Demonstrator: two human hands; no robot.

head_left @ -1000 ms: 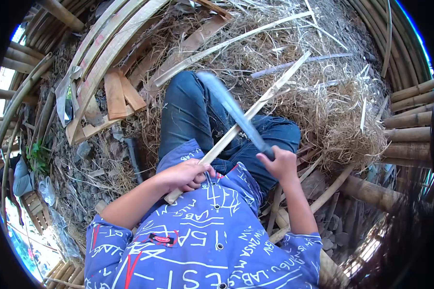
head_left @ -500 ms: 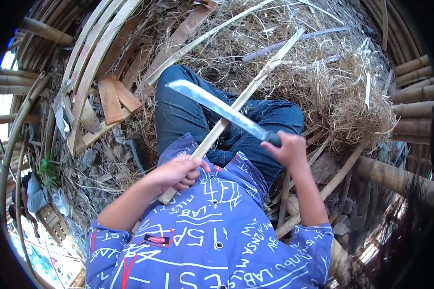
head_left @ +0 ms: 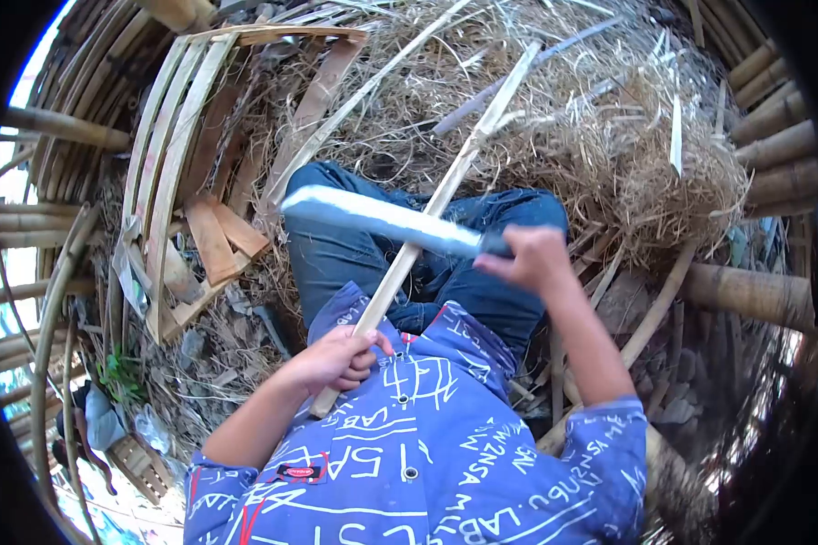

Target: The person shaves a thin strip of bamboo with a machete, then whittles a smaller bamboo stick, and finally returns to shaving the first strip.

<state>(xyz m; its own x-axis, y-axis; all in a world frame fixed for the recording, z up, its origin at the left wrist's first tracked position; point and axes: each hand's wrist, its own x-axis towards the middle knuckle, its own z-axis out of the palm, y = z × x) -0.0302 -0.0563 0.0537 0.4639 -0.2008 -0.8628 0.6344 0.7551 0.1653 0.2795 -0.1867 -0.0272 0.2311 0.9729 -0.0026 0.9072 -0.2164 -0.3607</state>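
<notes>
My left hand (head_left: 341, 357) is wrapped round the lower end of a long pale strip of split bamboo (head_left: 445, 189), close against my shirt. The strip slants up and away over my lap, with a notched, splintered patch in its upper part. My right hand (head_left: 533, 257) grips the dark handle of a machete (head_left: 382, 218). Its broad, bright blade lies across the strip in this view and points left over my knee; the blade is a little blurred.
Curled shavings (head_left: 609, 154) are heaped beyond my legs. At the left stands a crate-like frame of wooden slats (head_left: 168, 145), with short wood pieces (head_left: 211, 241) by it. Bamboo poles (head_left: 750, 295) line the right side. A dark tool handle (head_left: 271, 329) lies left of my hip.
The machete has turned to lie flatter across the strip, and my right hand has risen slightly. My left hand keeps its hold. The whole view has shifted a little with my head.
</notes>
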